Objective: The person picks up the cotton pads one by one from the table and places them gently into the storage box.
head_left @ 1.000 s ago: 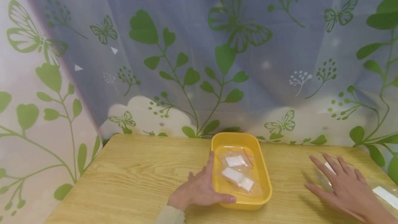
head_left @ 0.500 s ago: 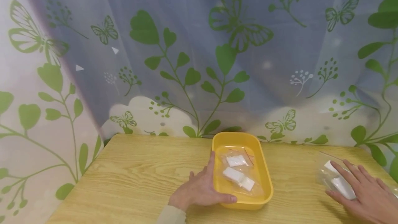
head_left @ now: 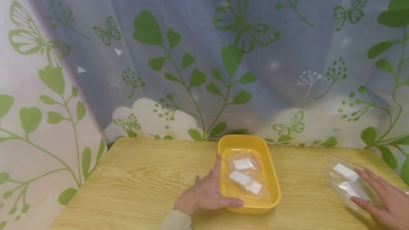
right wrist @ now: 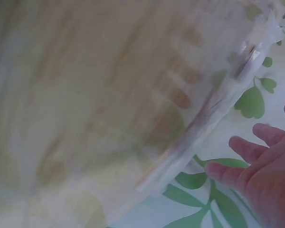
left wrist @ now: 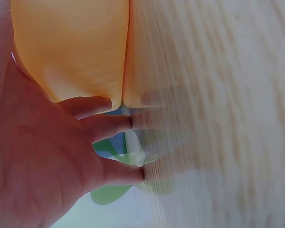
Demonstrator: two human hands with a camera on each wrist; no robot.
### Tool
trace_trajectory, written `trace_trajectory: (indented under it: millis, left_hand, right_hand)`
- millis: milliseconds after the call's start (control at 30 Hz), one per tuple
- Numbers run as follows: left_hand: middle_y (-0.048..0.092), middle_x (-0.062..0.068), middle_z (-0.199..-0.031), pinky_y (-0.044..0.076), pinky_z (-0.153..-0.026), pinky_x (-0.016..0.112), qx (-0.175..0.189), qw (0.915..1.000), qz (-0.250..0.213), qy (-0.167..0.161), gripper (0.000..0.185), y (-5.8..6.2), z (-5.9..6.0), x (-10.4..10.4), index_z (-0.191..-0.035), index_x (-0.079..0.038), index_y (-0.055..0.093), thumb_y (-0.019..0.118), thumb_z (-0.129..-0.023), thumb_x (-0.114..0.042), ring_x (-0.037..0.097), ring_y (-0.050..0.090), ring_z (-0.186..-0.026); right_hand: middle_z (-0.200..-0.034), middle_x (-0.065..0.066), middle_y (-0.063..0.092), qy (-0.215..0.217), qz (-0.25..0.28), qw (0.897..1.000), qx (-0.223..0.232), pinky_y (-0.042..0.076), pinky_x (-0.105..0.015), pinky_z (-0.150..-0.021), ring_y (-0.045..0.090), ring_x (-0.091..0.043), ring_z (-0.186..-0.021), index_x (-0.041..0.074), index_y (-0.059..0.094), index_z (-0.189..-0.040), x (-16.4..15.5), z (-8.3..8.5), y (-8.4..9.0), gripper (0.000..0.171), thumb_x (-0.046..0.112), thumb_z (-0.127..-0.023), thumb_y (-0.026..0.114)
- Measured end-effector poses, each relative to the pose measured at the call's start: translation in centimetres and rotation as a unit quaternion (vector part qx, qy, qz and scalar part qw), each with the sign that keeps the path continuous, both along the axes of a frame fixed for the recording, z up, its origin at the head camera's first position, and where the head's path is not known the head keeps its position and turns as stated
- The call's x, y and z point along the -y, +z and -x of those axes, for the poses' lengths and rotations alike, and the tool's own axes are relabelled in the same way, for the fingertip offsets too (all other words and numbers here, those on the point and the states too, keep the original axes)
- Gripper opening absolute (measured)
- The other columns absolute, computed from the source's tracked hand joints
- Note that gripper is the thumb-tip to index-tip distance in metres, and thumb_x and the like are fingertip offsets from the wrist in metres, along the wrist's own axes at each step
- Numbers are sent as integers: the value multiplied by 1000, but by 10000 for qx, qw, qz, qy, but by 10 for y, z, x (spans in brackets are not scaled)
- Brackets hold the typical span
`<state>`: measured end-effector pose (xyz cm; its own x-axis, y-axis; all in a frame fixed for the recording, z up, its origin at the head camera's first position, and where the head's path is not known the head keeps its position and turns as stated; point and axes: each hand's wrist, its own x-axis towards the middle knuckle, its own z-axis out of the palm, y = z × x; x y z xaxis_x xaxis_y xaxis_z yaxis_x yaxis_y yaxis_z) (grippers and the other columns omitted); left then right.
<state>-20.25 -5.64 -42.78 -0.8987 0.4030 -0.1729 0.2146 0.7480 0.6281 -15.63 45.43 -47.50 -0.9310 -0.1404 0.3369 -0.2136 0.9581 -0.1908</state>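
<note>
A yellow plastic tray point(head_left: 276, 189) stands on the wooden table, with clear plastic bags of white blocks point(head_left: 245, 180) lying inside. My left hand point(head_left: 204, 194) rests against its near left corner, thumb at the near wall and index finger along the left side. In the left wrist view the fingers point(left wrist: 109, 124) stretch straight beside the yellow wall point(left wrist: 76, 42). At the right of the table lies a clear zip bag point(head_left: 333, 184) with two white blocks point(head_left: 346, 172). Over its right part is my right hand point(head_left: 388, 201), fingers extended; whether it touches is unclear.
The wood-grain table point(head_left: 153, 176) reaches back to a curtain point(head_left: 185, 63) printed with green leaves and butterflies. Another patterned sheet point(head_left: 35, 116) hangs along the left side. The tray's far end stands close to the back curtain.
My right hand has drawn back to the right across the table, uncovering more of the zip bag and its two blocks. The left hand and the tray have stayed put.
</note>
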Motion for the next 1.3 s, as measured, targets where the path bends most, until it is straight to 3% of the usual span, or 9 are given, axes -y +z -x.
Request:
trace_trajectory:
  millis: [233,400,567,733,800,900,967,1067,1300]
  left_hand:
    - [34,24,-164,6,-126,68,73,10000,-33,4,142,1,0,0,-163,-28,-19,76,-71,-78,41,32,-153]
    - [34,24,-164,6,-126,68,72,10000,-42,-6,141,1,0,0,-163,-27,-18,76,-71,-77,41,32,-153]
    - [34,23,-164,6,-126,68,71,10000,-42,-3,141,0,-1,0,-163,-27,-18,77,-71,-77,41,33,-153]
    - [33,23,-164,6,-126,69,89,9999,-82,-12,141,-1,0,0,-163,-27,-18,77,-72,-77,41,32,-153]
    - [33,23,-164,6,-126,69,83,9999,-83,-9,141,-1,0,0,-163,-27,-18,77,-71,-77,41,32,-153]
    - [33,24,-164,6,-126,69,78,9999,-73,-8,141,-1,0,0,-163,-28,-19,77,-71,-77,41,32,-153]
    - [33,23,-164,6,-126,69,77,9999,-77,-9,141,-1,0,0,-163,-28,-19,77,-71,-77,41,31,-153]
    - [33,23,-164,5,-126,69,84,9999,-78,-22,141,0,0,0,-163,-28,-19,76,-72,-77,41,31,-153]
    - [34,23,-164,6,-126,68,80,9999,-69,-5,141,1,0,0,-163,-29,-19,77,-71,-77,40,32,-153]
  right_hand:
    - [-144,-49,38,103,456,9989,-7,8,-80,-115,34,-72,-126,4,22,-162,-7,-1,-8,86,23,-95,71]
    - [-131,-51,46,-325,168,9981,489,37,-78,-91,47,-70,-111,-8,37,-150,-7,-1,-1,76,35,-96,70]
    - [-132,-49,48,-634,-38,9924,1053,43,-75,-88,48,-70,-113,-12,52,-136,-8,1,3,73,46,-96,69]
    - [-119,-41,63,-488,-106,9969,607,53,-65,-83,59,-63,-105,-6,67,-121,-10,3,2,60,42,-87,80]
    - [-111,-32,71,-342,-137,9992,180,58,-39,-80,72,-39,-97,1,74,-112,-13,4,0,51,38,-80,87]
    - [-104,-19,76,-213,-297,9992,-179,54,-25,-69,71,-19,-86,9,79,-102,-17,7,-4,42,37,-73,91]
    - [-102,-16,76,-176,-386,9989,-188,57,-30,-68,70,-15,-83,10,79,-99,-18,8,-5,41,38,-72,92]
    - [-101,-14,76,-157,-543,9984,-1,58,-54,-69,71,-32,-83,9,80,-99,-17,9,-5,40,39,-74,90]
    - [-96,-5,76,-194,-701,9973,-6,58,-49,-67,70,-31,-79,17,83,-87,-10,11,2,24,37,-76,89]
